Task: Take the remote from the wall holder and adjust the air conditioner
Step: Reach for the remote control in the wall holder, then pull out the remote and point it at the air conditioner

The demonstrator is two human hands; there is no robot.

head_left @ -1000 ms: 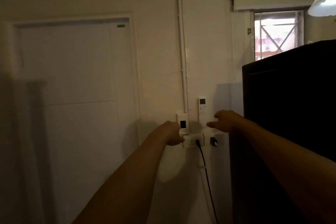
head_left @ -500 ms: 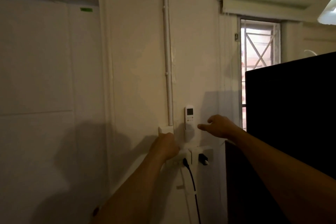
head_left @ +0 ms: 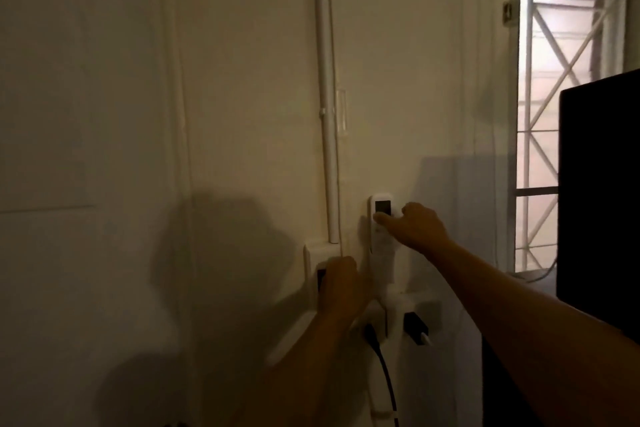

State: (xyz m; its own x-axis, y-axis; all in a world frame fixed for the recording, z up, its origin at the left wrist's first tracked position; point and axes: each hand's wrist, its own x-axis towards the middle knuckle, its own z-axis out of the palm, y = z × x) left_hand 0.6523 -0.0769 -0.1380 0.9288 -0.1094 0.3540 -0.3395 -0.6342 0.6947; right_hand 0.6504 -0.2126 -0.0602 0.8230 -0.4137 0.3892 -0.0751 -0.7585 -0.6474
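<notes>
The white remote (head_left: 382,207) with a dark screen stands upright in its wall holder (head_left: 383,269), right of a white pipe. My right hand (head_left: 420,229) reaches in from the right and pinches the remote's upper part, thumb across the front just under the screen, fingers at its right edge. My left hand (head_left: 341,284) is curled into a fist against the wall, lower left of the remote, covering part of a white wall box (head_left: 313,253). The air conditioner is out of view.
A white pipe (head_left: 327,114) runs down the wall to the box. Below the remote are wall sockets (head_left: 427,308) with a black plug and cable (head_left: 382,360) and a black adapter (head_left: 414,326). A tall black cabinet (head_left: 599,184) stands at right, a barred window (head_left: 568,114) behind it, a white door (head_left: 69,114) at left.
The view has moved closer and dropped, so the air conditioner left the frame. My right hand rose from beside the holder and closed on the remote's top. My left hand stayed by the wall box.
</notes>
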